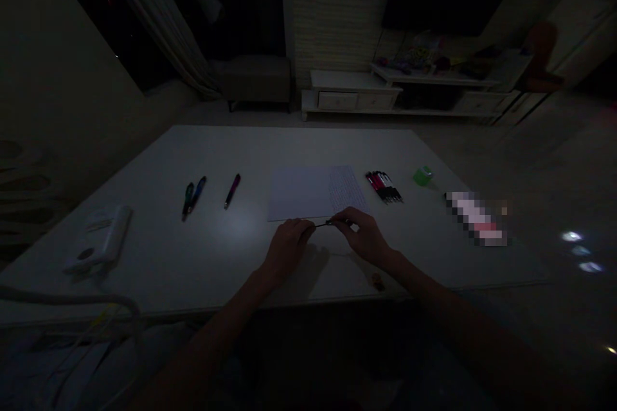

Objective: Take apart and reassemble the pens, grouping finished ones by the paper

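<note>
My left hand [289, 243] is closed, its thumb and finger pinching one end of a thin dark rod that looks like a pen refill [320, 225]. At the other end my right hand [360, 231] is closed on a short, thicker dark pen part [330, 223]. Whether the two pieces are joined cannot be made out in the dim light. Both hands hover just above the table, at the near edge of a white paper sheet [301, 194] with handwriting on its right part. A row of several pens [384, 187] lies to the right of the sheet.
On the left of the white table [260, 148] lie a purple pen [232, 191], a blue pen [197, 194], a green pen [187, 201] and a white power strip [103, 234]. To the right are a green object [423, 175], a pixelated item [475, 218] and a small brown thing [378, 281].
</note>
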### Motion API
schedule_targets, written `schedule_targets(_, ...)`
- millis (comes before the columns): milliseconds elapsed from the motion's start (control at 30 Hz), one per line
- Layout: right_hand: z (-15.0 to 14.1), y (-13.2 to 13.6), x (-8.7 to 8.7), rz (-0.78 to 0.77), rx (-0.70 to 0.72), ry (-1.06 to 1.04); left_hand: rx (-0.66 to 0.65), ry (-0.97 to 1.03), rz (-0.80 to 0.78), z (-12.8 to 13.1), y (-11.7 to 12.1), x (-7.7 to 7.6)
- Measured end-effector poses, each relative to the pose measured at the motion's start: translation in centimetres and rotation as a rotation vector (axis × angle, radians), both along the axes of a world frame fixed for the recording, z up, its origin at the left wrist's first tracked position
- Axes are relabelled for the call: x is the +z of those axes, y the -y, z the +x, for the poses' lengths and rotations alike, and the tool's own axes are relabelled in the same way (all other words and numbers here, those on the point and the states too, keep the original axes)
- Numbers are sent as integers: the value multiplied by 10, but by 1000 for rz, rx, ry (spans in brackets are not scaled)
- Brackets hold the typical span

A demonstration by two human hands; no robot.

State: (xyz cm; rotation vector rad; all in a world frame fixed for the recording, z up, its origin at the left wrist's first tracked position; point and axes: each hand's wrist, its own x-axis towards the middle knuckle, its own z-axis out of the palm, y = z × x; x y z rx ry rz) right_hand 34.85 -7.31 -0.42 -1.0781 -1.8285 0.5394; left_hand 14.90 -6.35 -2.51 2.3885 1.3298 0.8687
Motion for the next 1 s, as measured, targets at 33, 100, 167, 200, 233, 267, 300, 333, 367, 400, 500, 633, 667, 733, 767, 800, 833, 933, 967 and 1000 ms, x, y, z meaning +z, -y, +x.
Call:
schedule_targets(33, 0, 0, -1, 1, 16, 13, -4, -1, -2, 0, 0, 0)
schedule_targets(100, 0, 1, -1, 6, 41, 37, -6, -7, -10, 0, 1, 1)
schedule_targets(167, 0, 1, 0, 12, 37, 46, -2, -17, -15, 0, 2, 3)
schedule_targets(200, 0, 1, 1, 15, 23, 43, -1, -20, -16, 0, 2, 4)
schedule_targets(233, 0, 1, 2, 19, 6, 36, 0, -20, -14, 1, 3, 5)
schedule_targets(267, 0, 1, 3, 21, -11, 28, 0, -18, -13, 1, 3, 6)
schedule_targets(300, 0, 1, 4, 21, -21, 24, 2, -16, -12, 1, 3, 6)
schedule_targets(333, 0, 1, 5, 18, -25, 22, 3, -14, -11, 1, 3, 7)
schedule_targets(367, 0, 1, 5, 14, -22, 24, 4, -12, -10, 1, 3, 7)
schedule_targets(400, 0, 1, 4, 9, -13, 30, 4, -11, -10, 2, 3, 7)
schedule_targets(500, -1, 2, 1, -4, 13, 51, -10, -19, -9, 3, 3, 6)
schedule_targets(633, -7, 4, -5, -11, 80, 55, -44, -41, -12, 6, 4, 2)
schedule_targets(667, -8, 5, -6, -13, 97, 54, -53, -46, -17, 6, 4, 1)
schedule_targets(733, -10, 6, -8, -25, 117, 48, -66, -67, -32, 7, 5, 0)
schedule_targets(767, -10, 6, -8, -41, 125, 43, -66, -76, -37, 8, 4, -1)
schedule_targets(800, -8, 5, -8, -64, 132, 44, -64, -80, -41, 8, 4, -1)
schedule_targets(833, -5, 4, -7, -87, 138, 55, -58, -74, -42, 8, 4, -1)
schedule_targets(933, 9, -7, -12, -109, 85, 165, -20, -27, -32, 7, 2, 1)
schedule_targets(967, 13, -11, -16, -95, 31, 214, -10, -18, -29, 7, 1, 2)
schedule_targets(1000, 18, -15, -21, -80, -38, 258, -2, -15, -29, 7, 1, 2)
